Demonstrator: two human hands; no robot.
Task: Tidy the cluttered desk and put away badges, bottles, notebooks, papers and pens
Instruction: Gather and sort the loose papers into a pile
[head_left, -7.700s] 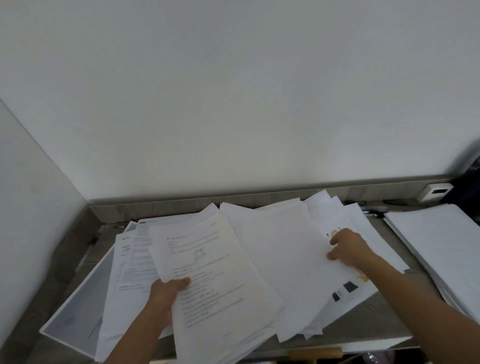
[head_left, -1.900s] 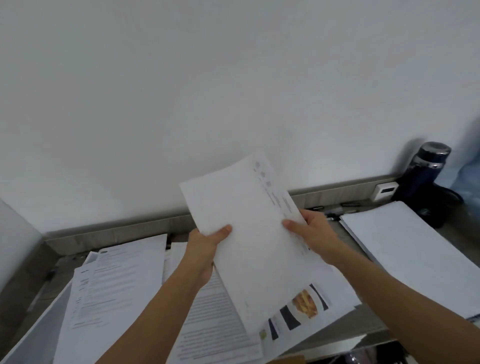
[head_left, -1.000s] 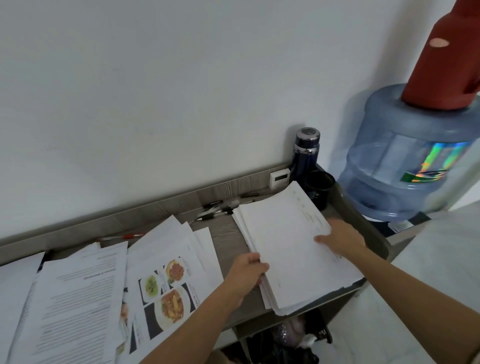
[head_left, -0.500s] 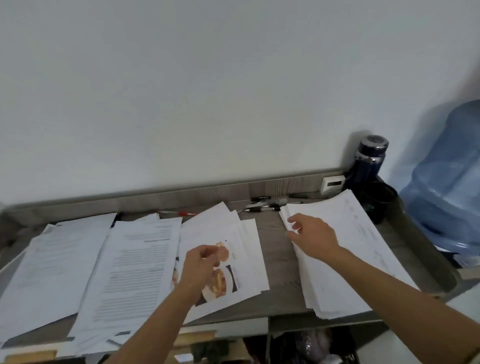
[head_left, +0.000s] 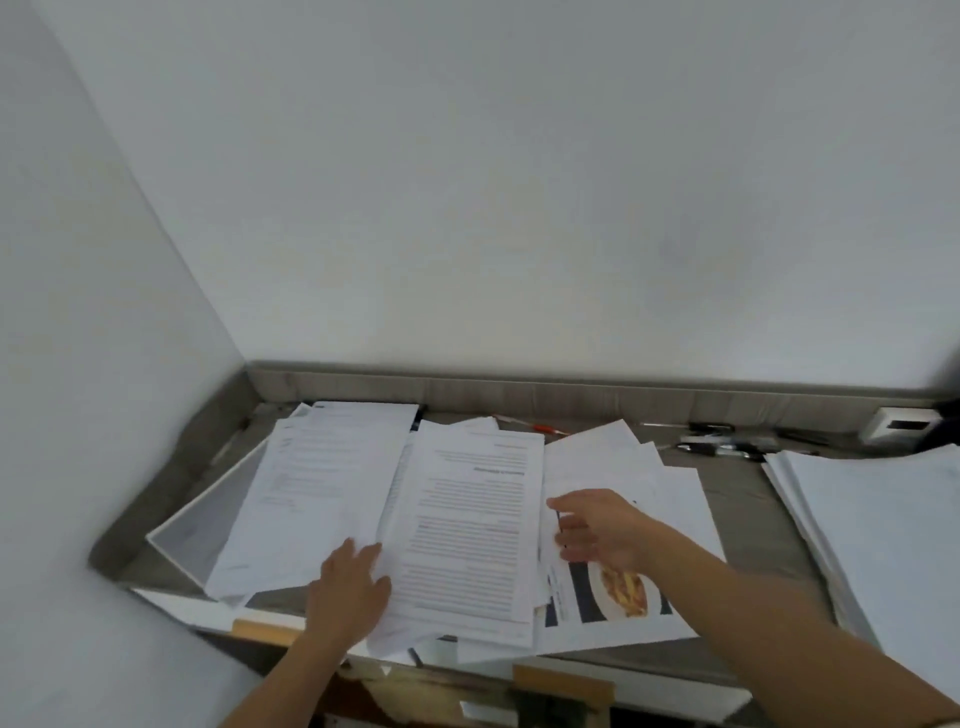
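Note:
Loose printed papers cover the left and middle of the grey desk (head_left: 737, 499). A text sheet (head_left: 467, 525) lies on top in the middle, and a sheet with food photos (head_left: 623, 597) lies to its right. My left hand (head_left: 350, 587) rests with spread fingers on the left edge of the text sheet, by the papers at the left (head_left: 322, 483). My right hand (head_left: 597, 530) hovers with relaxed fingers over the food-photo sheet and holds nothing. A neat stack of white papers (head_left: 883, 525) lies at the right.
Several pens (head_left: 722, 447) and a red pen (head_left: 545, 429) lie along the back rim. A white box (head_left: 904, 426) sits at the back right. A white board (head_left: 208, 530) sticks out under the left papers. White walls close the back and left.
The view has swung left, away from the stack and bottle. My left hand went from the food-photo sheet to the text sheet's left edge; my right hand left the stack for the food-photo sheet.

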